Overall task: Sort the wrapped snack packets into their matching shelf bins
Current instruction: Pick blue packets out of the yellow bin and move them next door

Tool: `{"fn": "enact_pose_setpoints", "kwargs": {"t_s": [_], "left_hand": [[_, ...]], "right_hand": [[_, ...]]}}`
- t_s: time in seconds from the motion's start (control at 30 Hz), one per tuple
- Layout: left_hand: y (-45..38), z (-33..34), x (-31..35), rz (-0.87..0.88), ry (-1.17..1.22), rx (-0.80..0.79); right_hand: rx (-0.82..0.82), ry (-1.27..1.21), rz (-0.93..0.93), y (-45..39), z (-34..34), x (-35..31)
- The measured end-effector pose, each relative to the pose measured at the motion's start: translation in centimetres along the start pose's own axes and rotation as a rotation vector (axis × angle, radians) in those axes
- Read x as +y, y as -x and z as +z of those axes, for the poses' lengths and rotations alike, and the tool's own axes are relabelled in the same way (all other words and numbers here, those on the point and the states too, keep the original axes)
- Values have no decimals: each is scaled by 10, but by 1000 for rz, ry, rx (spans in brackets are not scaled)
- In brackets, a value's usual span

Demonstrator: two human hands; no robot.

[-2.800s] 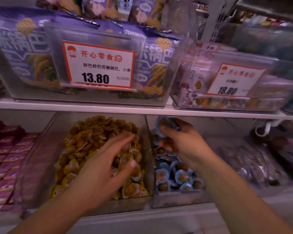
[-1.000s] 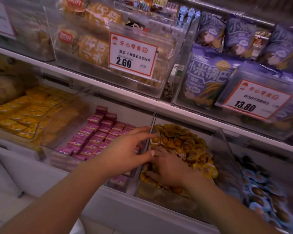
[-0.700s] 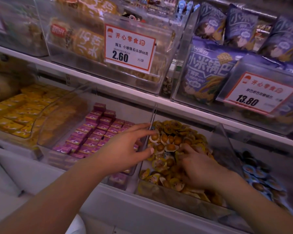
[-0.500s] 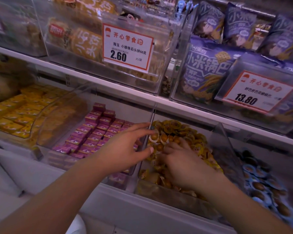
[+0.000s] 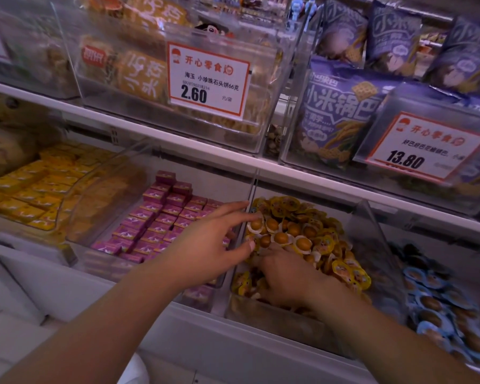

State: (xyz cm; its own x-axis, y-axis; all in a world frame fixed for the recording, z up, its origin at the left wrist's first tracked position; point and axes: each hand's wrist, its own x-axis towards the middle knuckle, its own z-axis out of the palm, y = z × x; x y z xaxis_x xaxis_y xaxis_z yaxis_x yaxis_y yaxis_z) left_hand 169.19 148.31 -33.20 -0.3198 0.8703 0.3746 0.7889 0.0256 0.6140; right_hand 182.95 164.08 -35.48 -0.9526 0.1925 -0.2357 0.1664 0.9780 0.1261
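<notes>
The left hand is hovering with a wide grip, fingers spread, fingertips touching the yellow packets in their clear bin. The right hand is digging knuckles-up into that pile; its grip cannot be told.

Head view; close, tilted down at shelf bins

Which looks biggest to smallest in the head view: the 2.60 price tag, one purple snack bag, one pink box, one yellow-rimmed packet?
1. Purple snack bag, largest.
2. 2.60 price tag.
3. Pink box and yellow-rimmed packet: both small and alike, so I won't rank them.
</notes>
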Motion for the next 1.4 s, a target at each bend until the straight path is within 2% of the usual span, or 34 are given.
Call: {"fn": "enact_pose_setpoints", "kwargs": {"t_s": [0.3, 0.37, 0.47, 0.5, 0.57, 0.63, 0.73, 0.83, 0.9, 0.97, 1.03, 1.1, 1.17, 1.27, 1.33, 1.4], "left_hand": [[0, 0, 5, -1, -78, 26], [1, 0, 9, -1, -116, 39], [1, 2, 17, 39, -265, 110], [0, 3, 21, 67, -324, 137], [-4, 7, 30, 126, -399, 160], [-8, 13, 38, 181, -411, 160], [-10, 19, 44, 232, -383, 169], [-11, 18, 44, 165, -245, 202], [-13, 14, 42, 115, -171, 220], [-14, 10, 41, 120, -111, 247], [-16, 6, 40, 98, 22, 344], [-17, 3, 40, -14, 244, 448], [-18, 2, 43, -133, 453, 496], [-20, 0, 45, -226, 610, 535], [-20, -2, 45, -325, 733, 572], [-21, -5, 46, -457, 1005, 574]], "right_hand": [[236, -126, 52, 3, -1, 5], [354, -384, 186, 7, -4, 12], [525, -1035, 401, 19, -12, 19], [571, -1210, 419, 24, -16, 21], [560, -1479, 333, 34, -23, 21], [498, -1634, 210, 42, -28, 17], [464, -1662, 149, 47, -33, 11], [441, -1733, 137, 50, -35, 13], [407, -1706, 101, 53, -38, 16], [407, -1557, 99, 55, -39, 17], [452, -1258, 179, 52, -38, 21], [477, -953, 275, 43, -34, 27], [462, -689, 295, 26, -33, 34], [360, -386, 182, -14, -23, 41], [277, -274, 163, -38, -13, 41], [213, -216, 185, -50, -2, 41]]}}
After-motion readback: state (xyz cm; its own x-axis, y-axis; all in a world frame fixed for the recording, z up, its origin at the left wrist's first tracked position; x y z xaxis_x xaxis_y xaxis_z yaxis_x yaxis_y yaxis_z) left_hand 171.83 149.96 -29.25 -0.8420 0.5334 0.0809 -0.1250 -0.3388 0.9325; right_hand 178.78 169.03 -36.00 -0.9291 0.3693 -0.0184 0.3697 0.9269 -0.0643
